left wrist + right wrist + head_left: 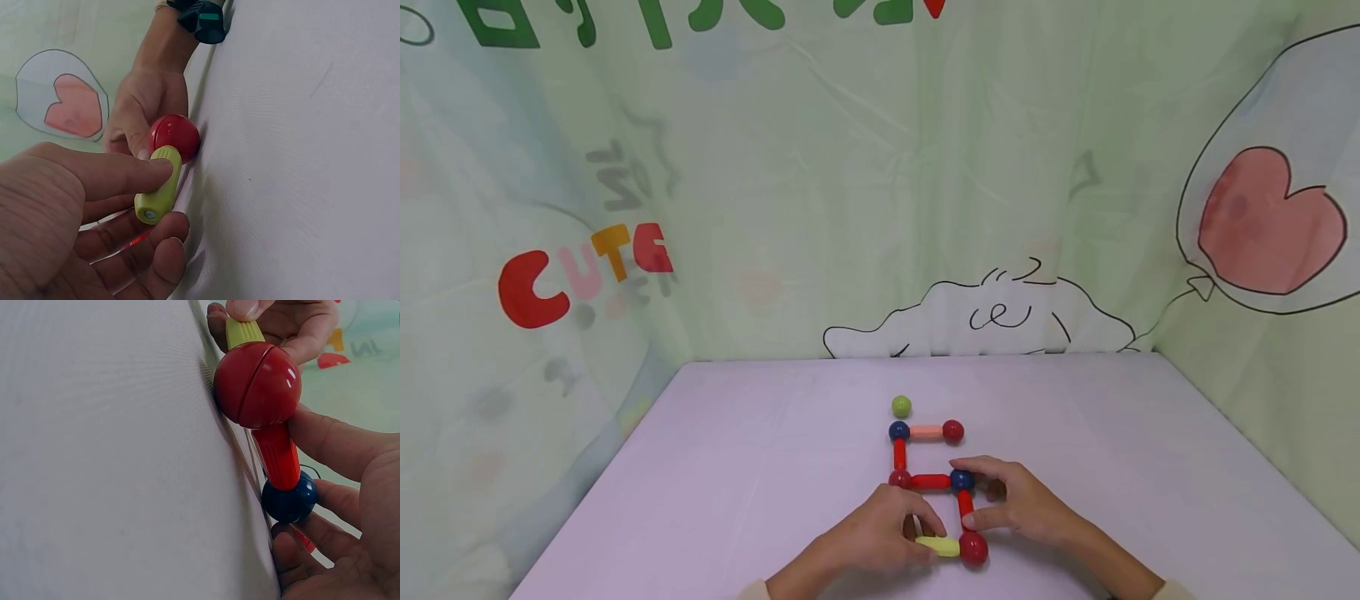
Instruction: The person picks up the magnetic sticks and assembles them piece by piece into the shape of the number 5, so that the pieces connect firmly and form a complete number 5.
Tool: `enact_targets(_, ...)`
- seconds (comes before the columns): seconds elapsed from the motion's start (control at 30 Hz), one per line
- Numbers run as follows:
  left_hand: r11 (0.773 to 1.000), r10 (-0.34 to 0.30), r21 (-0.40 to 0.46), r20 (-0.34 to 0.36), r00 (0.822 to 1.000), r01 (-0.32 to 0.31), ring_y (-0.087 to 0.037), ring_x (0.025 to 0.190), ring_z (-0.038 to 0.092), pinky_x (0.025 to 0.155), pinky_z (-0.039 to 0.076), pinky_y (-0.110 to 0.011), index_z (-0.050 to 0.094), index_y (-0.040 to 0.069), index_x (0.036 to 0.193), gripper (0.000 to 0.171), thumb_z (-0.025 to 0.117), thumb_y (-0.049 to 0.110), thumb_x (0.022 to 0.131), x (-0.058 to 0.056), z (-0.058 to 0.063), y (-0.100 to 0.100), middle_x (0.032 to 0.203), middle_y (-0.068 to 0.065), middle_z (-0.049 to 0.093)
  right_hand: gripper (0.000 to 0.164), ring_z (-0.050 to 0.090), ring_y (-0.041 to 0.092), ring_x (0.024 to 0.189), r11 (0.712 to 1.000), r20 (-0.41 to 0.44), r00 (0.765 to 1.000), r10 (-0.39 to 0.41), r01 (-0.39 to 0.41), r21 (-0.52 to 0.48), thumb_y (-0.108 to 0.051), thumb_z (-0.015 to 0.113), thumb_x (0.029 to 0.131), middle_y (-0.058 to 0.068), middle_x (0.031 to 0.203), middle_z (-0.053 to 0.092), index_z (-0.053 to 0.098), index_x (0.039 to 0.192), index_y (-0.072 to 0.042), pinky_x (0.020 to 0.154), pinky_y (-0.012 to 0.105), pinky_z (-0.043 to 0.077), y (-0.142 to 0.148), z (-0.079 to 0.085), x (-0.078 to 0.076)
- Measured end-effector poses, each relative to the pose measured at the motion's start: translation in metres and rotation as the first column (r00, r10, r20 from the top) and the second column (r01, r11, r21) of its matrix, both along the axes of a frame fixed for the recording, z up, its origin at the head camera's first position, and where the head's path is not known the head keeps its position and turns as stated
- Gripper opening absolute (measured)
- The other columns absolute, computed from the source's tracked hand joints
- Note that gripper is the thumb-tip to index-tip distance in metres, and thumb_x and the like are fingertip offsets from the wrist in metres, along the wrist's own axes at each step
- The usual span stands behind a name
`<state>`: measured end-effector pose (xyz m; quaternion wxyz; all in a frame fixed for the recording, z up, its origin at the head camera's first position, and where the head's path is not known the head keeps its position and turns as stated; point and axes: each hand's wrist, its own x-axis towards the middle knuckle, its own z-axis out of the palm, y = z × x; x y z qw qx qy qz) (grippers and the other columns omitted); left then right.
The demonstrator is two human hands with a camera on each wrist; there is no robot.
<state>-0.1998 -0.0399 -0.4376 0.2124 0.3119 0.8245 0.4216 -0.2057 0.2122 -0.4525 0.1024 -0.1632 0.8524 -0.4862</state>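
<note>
My left hand [883, 529] pinches a yellow-green magnetic rod [938, 546] between thumb and fingers; the left wrist view shows a small metal disc in its free end. The rod's other end touches a large red ball [973, 549]. A red rod [966, 510] joins that ball to a blue ball [962, 481]. My right hand [1022, 504] grips this side, its thumb at the red rod near the red ball and its fingers around the blue ball. Leftward, another red rod [930, 482] runs to a smaller red ball [899, 479], partly behind my left hand.
Farther back, an upright red rod [899, 455] leads to a second blue ball [898, 431], then a pink rod [927, 432] and a red ball [953, 431]. A loose-looking green ball [901, 407] lies behind them. The pale table [760, 442] meets a printed curtain [865, 183].
</note>
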Motion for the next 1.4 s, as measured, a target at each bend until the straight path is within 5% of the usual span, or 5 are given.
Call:
enact_targets(0.4,1.000,0.006,0.005,0.020,1.000,-0.006,-0.006,0.071,0.060,0.067,0.053,-0.020,0.078,0.015,0.103,0.024,0.083,0.006,0.082,0.001,0.000,-0.004,0.085,0.014,0.067,0.070,0.050,0.027,0.107,1.000,0.004,1.000,0.003,-0.003,0.004,-0.026,0.088,0.078,0.010,0.135,0.059,0.060,0.141,-0.014,0.083,0.028,0.049,0.000,0.000,0.000)
enact_targets(0.73,1.000,-0.006,-0.004,-0.001,1.000,0.006,-0.007,0.072,0.062,0.064,0.054,-0.022,0.077,0.013,0.103,0.017,0.079,0.010,0.087,-0.007,0.012,-0.008,0.084,0.010,0.068,0.069,0.050,0.028,0.111,1.000,-0.002,1.000,0.019,-0.019,0.000,-0.024,0.087,0.079,0.012,0.138,0.058,0.060,0.141,-0.013,0.085,0.027,0.049,0.001,0.000,0.001)
enact_targets(1.2,0.989,0.082,-0.098,-0.240,0.967,-0.108,-0.009,0.070,0.057,0.060,0.051,-0.023,0.075,0.012,0.107,0.016,0.076,0.018,0.091,-0.053,0.024,-0.011,0.082,0.010,0.062,0.068,0.051,0.028,0.113,1.000,-0.021,0.999,0.025,-0.025,0.009,-0.024,0.087,0.079,0.010,0.137,0.058,0.060,0.141,-0.014,0.087,0.027,0.049,0.002,-0.001,0.001)
enact_targets(1.4,0.971,0.177,-0.099,-0.306,0.935,-0.217,-0.011,0.075,0.057,0.061,0.052,-0.023,0.073,0.012,0.113,0.023,0.077,0.019,0.091,-0.071,0.020,-0.009,0.089,0.007,0.062,0.067,0.050,0.029,0.113,1.000,-0.017,1.000,0.021,-0.021,0.005,-0.023,0.086,0.080,0.011,0.138,0.057,0.060,0.141,-0.014,0.088,0.028,0.049,0.002,0.000,0.000)
